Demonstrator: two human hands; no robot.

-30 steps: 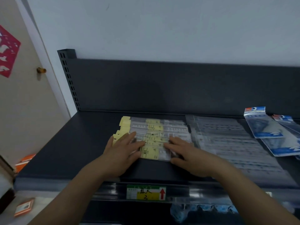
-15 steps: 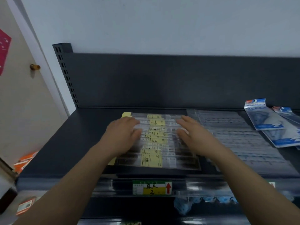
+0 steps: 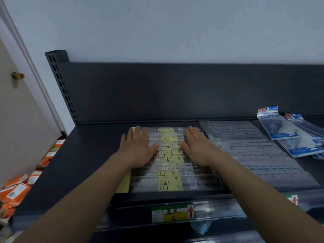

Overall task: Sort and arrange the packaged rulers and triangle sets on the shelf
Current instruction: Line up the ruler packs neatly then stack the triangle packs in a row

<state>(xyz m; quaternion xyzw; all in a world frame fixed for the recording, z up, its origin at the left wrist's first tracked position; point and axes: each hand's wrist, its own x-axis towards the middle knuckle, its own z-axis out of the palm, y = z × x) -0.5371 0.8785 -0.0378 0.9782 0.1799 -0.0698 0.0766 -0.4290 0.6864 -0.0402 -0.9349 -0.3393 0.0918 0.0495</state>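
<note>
Slid rearward, left hand [image 3: 138,148] and right hand [image 3: 198,148] press flat, unclenched, on rulers [image 3: 170,180] running left-right.

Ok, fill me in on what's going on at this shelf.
A person is sorting packaged rulers on a dark shelf. The left hand and right hand lie flat, fingers straight, on either side of a fanned row of yellow-labelled ruler packs. A second spread of clear ruler packs lies to the right, and blue triangle sets sit untouched at the far right.
</note>
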